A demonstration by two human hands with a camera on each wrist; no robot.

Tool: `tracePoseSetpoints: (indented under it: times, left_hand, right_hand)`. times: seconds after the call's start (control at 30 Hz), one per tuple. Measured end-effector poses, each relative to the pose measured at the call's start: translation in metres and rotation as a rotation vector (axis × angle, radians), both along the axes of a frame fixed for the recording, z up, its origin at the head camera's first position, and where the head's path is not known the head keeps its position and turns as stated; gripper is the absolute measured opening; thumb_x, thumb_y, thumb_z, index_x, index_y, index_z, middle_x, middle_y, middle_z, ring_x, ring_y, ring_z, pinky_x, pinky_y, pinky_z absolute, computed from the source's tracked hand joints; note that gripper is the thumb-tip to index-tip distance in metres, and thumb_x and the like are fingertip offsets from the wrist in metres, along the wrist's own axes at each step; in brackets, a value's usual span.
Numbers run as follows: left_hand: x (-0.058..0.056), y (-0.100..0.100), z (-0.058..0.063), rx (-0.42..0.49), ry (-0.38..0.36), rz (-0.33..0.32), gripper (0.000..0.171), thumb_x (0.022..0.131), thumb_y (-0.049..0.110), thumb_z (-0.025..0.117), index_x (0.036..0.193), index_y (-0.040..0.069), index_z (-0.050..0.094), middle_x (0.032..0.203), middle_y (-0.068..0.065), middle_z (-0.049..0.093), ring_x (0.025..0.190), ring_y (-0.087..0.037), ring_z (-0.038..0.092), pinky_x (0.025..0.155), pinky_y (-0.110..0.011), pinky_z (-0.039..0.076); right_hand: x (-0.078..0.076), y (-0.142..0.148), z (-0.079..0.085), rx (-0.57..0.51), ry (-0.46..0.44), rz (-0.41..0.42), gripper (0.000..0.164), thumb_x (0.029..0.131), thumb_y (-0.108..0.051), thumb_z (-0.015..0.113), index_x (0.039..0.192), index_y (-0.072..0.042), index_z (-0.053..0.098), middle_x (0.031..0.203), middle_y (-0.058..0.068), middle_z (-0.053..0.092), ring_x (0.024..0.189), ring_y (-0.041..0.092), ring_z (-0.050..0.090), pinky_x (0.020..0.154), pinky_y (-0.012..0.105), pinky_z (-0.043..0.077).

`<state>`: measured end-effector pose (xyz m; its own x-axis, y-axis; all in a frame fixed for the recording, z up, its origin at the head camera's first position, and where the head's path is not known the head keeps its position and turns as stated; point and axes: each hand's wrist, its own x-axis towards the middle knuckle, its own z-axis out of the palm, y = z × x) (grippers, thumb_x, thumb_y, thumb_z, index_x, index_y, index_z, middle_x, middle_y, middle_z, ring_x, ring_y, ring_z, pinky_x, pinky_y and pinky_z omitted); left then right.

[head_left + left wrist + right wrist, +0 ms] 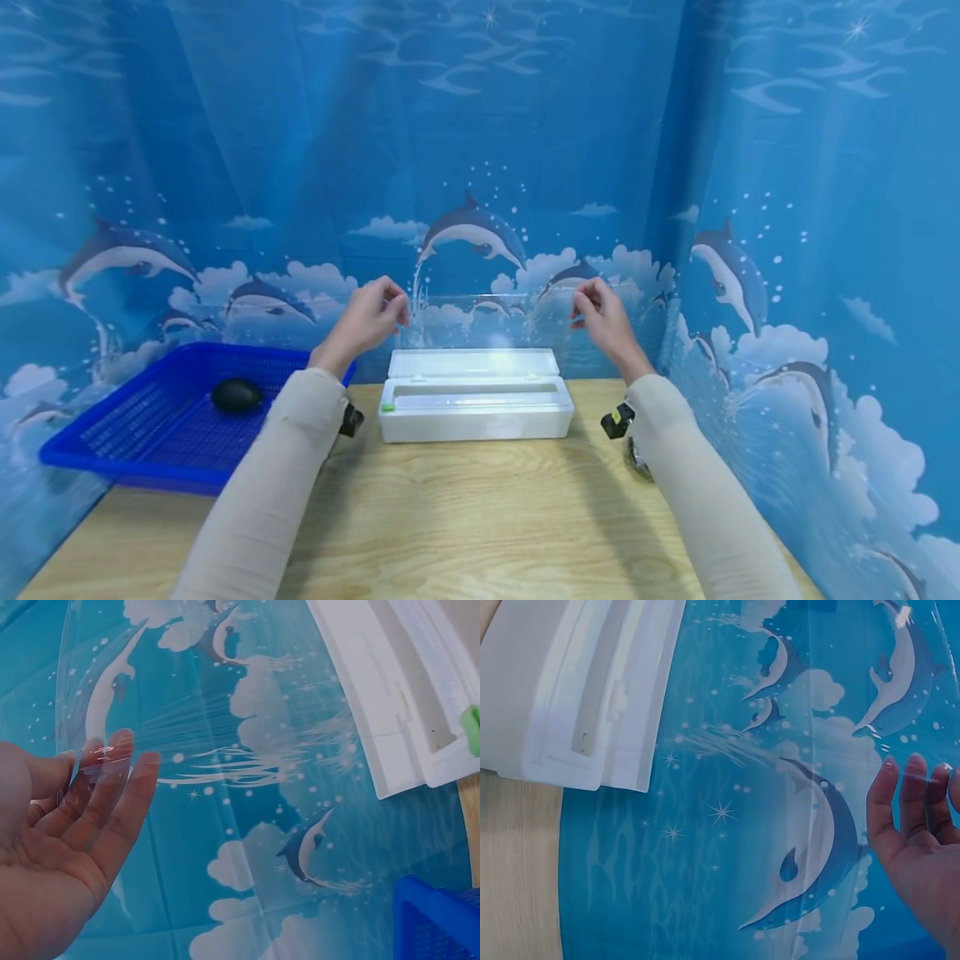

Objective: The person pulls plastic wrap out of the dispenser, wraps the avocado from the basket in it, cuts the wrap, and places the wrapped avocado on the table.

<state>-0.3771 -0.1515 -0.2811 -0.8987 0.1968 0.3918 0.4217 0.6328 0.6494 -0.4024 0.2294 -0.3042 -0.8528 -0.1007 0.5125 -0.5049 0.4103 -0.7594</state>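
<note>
A sheet of clear plastic wrap [487,323] stretches up from the white wrap dispenser [476,427], whose lid [472,363] stands raised at the back. My left hand [372,315] pinches the sheet's left upper corner between thumb and fingers; in the left wrist view, the film [180,731] crosses over the fingers with fine creases. At the opposite corner, my right hand [604,320] pinches the sheet, with the fingertips at its edge in the right wrist view. Both hands are raised behind and above the dispenser. A green slider [387,407] sits at the dispenser's left end.
On the left, a blue plastic basket [75,457] holds a dark oval object [237,396]. A shiny silvery item [638,460] is partly hidden beside my right forearm. A dolphin-print curtain [480,125] surrounds the wooden table [480,517] at the back and sides.
</note>
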Motion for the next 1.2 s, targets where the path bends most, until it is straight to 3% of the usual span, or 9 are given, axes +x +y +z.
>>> tracePoseSetpoints:
  times: [0.37,0.6,0.83,1.0,1.2]
  left_hand:
    - [0.003,-0.001,0.01,-0.007,0.055,0.011,0.022,0.111,0.019,0.042,0.117,0.004,0.057,0.1,-0.016,0.066,0.085,-0.028,0.068,0.075,-0.039,0.062]
    - [0.007,-0.002,0.017,-0.004,0.082,0.014,0.023,0.111,0.019,0.043,0.117,0.003,0.058,0.1,-0.017,0.066,0.086,-0.034,0.071,0.074,-0.04,0.062]
    - [0.011,-0.006,0.02,-0.007,0.089,0.008,0.024,0.112,0.021,0.042,0.118,0.004,0.057,0.101,-0.016,0.065,0.089,-0.033,0.071,0.077,-0.043,0.063]
    - [0.014,-0.007,0.021,-0.001,0.096,0.004,0.026,0.112,0.022,0.042,0.119,0.003,0.057,0.102,-0.017,0.065,0.091,-0.035,0.072,0.078,-0.045,0.064]
    - [0.02,-0.007,0.02,0.004,0.105,0.012,0.024,0.111,0.021,0.044,0.118,0.003,0.058,0.103,-0.017,0.066,0.09,-0.032,0.072,0.078,-0.043,0.064]
  right_hand:
    - [0.003,-0.001,0.013,-0.006,0.028,0.005,0.03,0.112,-0.026,0.04,0.12,0.001,0.048,0.103,0.024,0.057,0.092,0.03,0.061,0.079,0.024,0.06]
    - [0.005,-0.001,0.022,-0.001,0.04,-0.009,0.029,0.112,-0.016,0.038,0.124,0.008,0.047,0.099,0.013,0.057,0.092,0.031,0.061,0.078,0.024,0.061]
    - [0.011,-0.002,0.027,-0.015,0.076,0.004,0.026,0.111,-0.02,0.041,0.119,0.005,0.049,0.096,0.006,0.056,0.092,0.034,0.062,0.076,0.022,0.061]
    - [0.018,-0.003,0.029,-0.026,0.104,0.028,0.021,0.111,-0.02,0.043,0.113,-0.001,0.051,0.095,0.009,0.057,0.091,0.037,0.062,0.075,0.023,0.062]
    - [0.024,0.0,0.028,0.001,0.134,0.042,0.025,0.111,-0.017,0.043,0.115,0.007,0.05,0.098,0.025,0.059,0.087,0.032,0.062,0.073,0.02,0.061]
